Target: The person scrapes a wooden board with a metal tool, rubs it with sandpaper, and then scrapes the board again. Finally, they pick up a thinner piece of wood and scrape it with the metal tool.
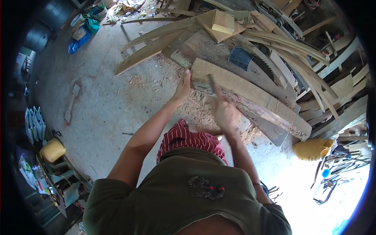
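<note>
Person at work over a thick timber beam [250, 94], which runs from the upper centre of the frame down to the right, its pale, rough-sawn face uppermost and its bark-like side toward the wearer. The left hand [183, 85] lies at the beam's left end, one digit extended along the corner; whether the other fingers are curled or straight cannot be told. The right hand [225, 113], at the centre of the frame, has its fingers closed around a hand tool [212, 83], blurred, perhaps by motion, its dark upper part standing over the beam's near edge. Beyond the beam, a toothed saw blade [264, 69] and a dark blue cloth piece [240, 58] lie side by side. A small wood block [223, 22] sits on a board at the top. Wood shavings [197, 111] are scattered over the concrete floor [105, 105]; a yellow sack [313, 149] lies near the beam's right end.
</note>
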Demonstrator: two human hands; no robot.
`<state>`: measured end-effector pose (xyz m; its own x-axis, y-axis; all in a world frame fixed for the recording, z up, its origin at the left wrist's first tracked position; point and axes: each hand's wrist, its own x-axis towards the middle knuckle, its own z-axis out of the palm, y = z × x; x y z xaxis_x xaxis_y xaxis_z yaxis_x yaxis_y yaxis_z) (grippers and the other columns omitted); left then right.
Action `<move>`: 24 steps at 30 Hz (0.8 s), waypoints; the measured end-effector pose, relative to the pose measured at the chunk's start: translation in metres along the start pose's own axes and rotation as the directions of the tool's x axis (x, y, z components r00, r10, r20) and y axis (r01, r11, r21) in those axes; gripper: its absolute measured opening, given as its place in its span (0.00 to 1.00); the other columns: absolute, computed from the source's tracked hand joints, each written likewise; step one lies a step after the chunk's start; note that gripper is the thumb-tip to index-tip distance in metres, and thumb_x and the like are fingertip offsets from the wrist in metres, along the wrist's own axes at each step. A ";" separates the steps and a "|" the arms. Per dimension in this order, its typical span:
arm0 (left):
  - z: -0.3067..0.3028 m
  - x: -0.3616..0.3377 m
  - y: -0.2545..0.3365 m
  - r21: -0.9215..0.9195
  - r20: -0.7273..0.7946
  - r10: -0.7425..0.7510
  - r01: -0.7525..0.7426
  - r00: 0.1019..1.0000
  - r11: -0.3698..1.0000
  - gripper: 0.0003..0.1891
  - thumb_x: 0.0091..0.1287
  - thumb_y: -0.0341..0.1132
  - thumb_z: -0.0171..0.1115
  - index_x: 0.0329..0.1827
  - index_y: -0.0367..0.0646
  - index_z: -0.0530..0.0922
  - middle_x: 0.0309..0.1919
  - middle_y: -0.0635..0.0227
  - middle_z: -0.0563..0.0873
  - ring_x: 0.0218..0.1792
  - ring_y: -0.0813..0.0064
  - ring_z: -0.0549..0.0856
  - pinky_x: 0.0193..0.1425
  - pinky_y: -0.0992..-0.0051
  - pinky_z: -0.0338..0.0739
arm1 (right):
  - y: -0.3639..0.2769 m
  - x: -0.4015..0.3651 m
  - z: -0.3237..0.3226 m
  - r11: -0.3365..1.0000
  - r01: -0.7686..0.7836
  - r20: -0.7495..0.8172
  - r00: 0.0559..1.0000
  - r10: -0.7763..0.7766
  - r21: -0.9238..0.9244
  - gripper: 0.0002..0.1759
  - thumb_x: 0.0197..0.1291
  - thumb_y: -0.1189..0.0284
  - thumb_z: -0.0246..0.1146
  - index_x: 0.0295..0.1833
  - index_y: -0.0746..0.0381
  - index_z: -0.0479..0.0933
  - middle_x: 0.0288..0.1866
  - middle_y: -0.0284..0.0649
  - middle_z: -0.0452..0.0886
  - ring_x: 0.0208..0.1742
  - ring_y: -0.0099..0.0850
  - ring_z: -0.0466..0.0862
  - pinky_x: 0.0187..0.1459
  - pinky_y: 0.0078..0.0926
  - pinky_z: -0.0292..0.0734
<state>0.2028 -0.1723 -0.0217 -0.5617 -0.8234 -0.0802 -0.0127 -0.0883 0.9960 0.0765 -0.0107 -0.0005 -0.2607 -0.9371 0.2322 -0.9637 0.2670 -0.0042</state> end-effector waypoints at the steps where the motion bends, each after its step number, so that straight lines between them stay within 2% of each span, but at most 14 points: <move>1: -0.002 0.001 -0.001 0.009 0.012 -0.007 0.007 1.000 1.000 0.36 0.82 0.58 0.31 0.80 0.39 0.56 0.76 0.54 0.64 0.77 0.63 0.61 0.79 0.67 0.53 | 0.007 0.003 -0.007 0.972 -0.001 0.111 0.993 0.028 -0.235 0.27 0.74 0.63 0.55 0.73 0.65 0.69 0.22 0.41 0.82 0.14 0.23 0.76 0.11 0.24 0.71; 2: -0.003 0.002 -0.002 0.017 0.023 -0.006 0.006 1.000 1.000 0.36 0.82 0.58 0.31 0.80 0.39 0.56 0.76 0.54 0.64 0.77 0.63 0.61 0.79 0.67 0.53 | 0.015 0.007 -0.013 0.917 -0.170 -0.058 0.977 0.204 0.360 0.28 0.75 0.63 0.53 0.76 0.62 0.65 0.26 0.42 0.85 0.14 0.20 0.75 0.10 0.21 0.70; 3: -0.002 0.003 -0.004 0.002 0.009 -0.008 0.008 1.000 1.000 0.36 0.81 0.59 0.31 0.80 0.39 0.56 0.76 0.54 0.63 0.78 0.63 0.60 0.80 0.67 0.52 | 0.007 0.011 -0.025 0.916 -0.178 -0.059 0.975 0.213 0.358 0.28 0.75 0.63 0.53 0.76 0.62 0.65 0.26 0.42 0.85 0.14 0.20 0.75 0.10 0.21 0.70; 5: 0.002 0.002 -0.005 -0.014 0.001 -0.012 0.012 1.000 1.000 0.36 0.81 0.59 0.30 0.80 0.39 0.55 0.77 0.54 0.63 0.78 0.63 0.59 0.80 0.67 0.52 | -0.022 0.016 -0.035 0.975 0.008 0.119 0.993 0.019 -0.223 0.31 0.76 0.64 0.51 0.81 0.56 0.58 0.42 0.44 0.89 0.13 0.15 0.70 0.09 0.18 0.67; 6: 0.002 0.001 -0.004 -0.010 0.000 -0.037 0.037 0.999 0.999 0.36 0.82 0.58 0.29 0.81 0.40 0.55 0.77 0.55 0.62 0.79 0.63 0.59 0.81 0.67 0.50 | -0.037 0.020 -0.025 0.996 -0.039 0.207 0.977 0.056 -0.084 0.34 0.77 0.65 0.48 0.84 0.54 0.48 0.63 0.44 0.83 0.11 0.11 0.64 0.08 0.17 0.64; 7: 0.000 0.001 -0.003 -0.003 -0.004 -0.061 0.061 0.998 0.998 0.36 0.82 0.58 0.28 0.81 0.40 0.54 0.78 0.56 0.62 0.79 0.63 0.58 0.81 0.68 0.49 | -0.034 0.020 -0.022 0.996 -0.043 0.203 0.977 0.059 -0.080 0.34 0.77 0.65 0.48 0.84 0.54 0.48 0.63 0.44 0.83 0.11 0.11 0.64 0.08 0.17 0.64; 9: -0.002 0.003 -0.006 0.025 -0.001 -0.046 0.046 0.999 0.999 0.35 0.82 0.57 0.28 0.81 0.40 0.54 0.78 0.56 0.62 0.79 0.64 0.58 0.81 0.68 0.49 | -0.026 0.025 -0.031 0.996 0.086 0.038 0.996 -0.087 0.032 0.34 0.73 0.70 0.52 0.82 0.58 0.53 0.20 0.35 0.82 0.09 0.13 0.65 0.05 0.19 0.62; 11: -0.003 0.005 -0.013 0.040 -0.002 -0.034 0.034 0.999 0.999 0.35 0.82 0.57 0.29 0.81 0.40 0.54 0.78 0.57 0.63 0.79 0.64 0.59 0.81 0.68 0.49 | -0.014 0.030 -0.030 0.974 0.107 -0.109 0.986 -0.130 -0.198 0.32 0.72 0.69 0.53 0.80 0.60 0.58 0.23 0.38 0.83 0.10 0.13 0.67 0.06 0.18 0.62; 13: -0.002 0.008 -0.020 0.045 -0.024 -0.024 0.025 0.999 0.999 0.35 0.82 0.57 0.29 0.81 0.40 0.55 0.77 0.58 0.64 0.78 0.65 0.60 0.81 0.69 0.50 | -0.023 0.034 -0.025 0.990 -0.058 0.199 0.977 0.082 -0.126 0.31 0.72 0.70 0.53 0.78 0.63 0.61 0.30 0.45 0.86 0.11 0.13 0.69 0.06 0.17 0.62; 15: -0.001 0.007 -0.021 -0.013 0.001 -0.024 0.024 1.000 1.000 0.37 0.81 0.60 0.27 0.81 0.42 0.54 0.77 0.59 0.63 0.78 0.65 0.61 0.81 0.66 0.51 | -0.036 0.028 -0.024 0.975 0.034 0.040 0.999 -0.026 -0.221 0.30 0.72 0.69 0.54 0.77 0.65 0.63 0.29 0.45 0.85 0.13 0.13 0.71 0.07 0.17 0.64; 17: -0.005 0.003 -0.016 -0.060 0.025 -0.023 0.024 0.999 0.998 0.38 0.80 0.63 0.26 0.82 0.44 0.54 0.77 0.59 0.63 0.78 0.65 0.61 0.81 0.62 0.52 | -0.042 0.029 -0.019 0.993 0.079 0.135 0.987 -0.090 0.083 0.30 0.72 0.67 0.55 0.76 0.65 0.64 0.30 0.45 0.86 0.14 0.13 0.74 0.09 0.18 0.67; 19: -0.003 -0.005 0.006 -0.173 0.066 -0.261 0.269 0.963 0.947 0.42 0.75 0.70 0.21 0.83 0.52 0.52 0.78 0.62 0.62 0.79 0.63 0.61 0.80 0.52 0.55 | -0.014 0.037 -0.015 0.992 0.123 0.163 0.978 -0.128 0.037 0.30 0.71 0.67 0.57 0.76 0.65 0.65 0.29 0.44 0.86 0.14 0.14 0.74 0.09 0.18 0.69; 21: -0.004 -0.002 -0.006 -0.166 0.079 -0.259 0.269 0.963 0.949 0.43 0.73 0.72 0.19 0.83 0.55 0.52 0.78 0.63 0.62 0.79 0.61 0.60 0.79 0.47 0.56 | 0.002 0.046 -0.008 0.961 -0.082 -0.095 0.989 0.111 0.265 0.30 0.71 0.68 0.57 0.76 0.64 0.65 0.28 0.43 0.85 0.14 0.14 0.74 0.09 0.18 0.68; 24: -0.007 0.001 -0.008 -0.159 0.090 -0.244 0.256 0.966 0.954 0.44 0.71 0.74 0.17 0.83 0.58 0.51 0.79 0.65 0.61 0.79 0.59 0.59 0.78 0.43 0.55 | -0.047 0.041 -0.025 0.997 -0.011 0.012 1.000 0.012 -0.081 0.29 0.71 0.68 0.56 0.75 0.62 0.66 0.25 0.41 0.85 0.13 0.15 0.73 0.08 0.19 0.66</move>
<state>0.2081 -0.1758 -0.0299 -0.6135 -0.7234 -0.3169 -0.0243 -0.3838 0.9231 0.1127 -0.0558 0.0332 -0.2731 -0.9364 0.2202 -0.9529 0.2948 0.0716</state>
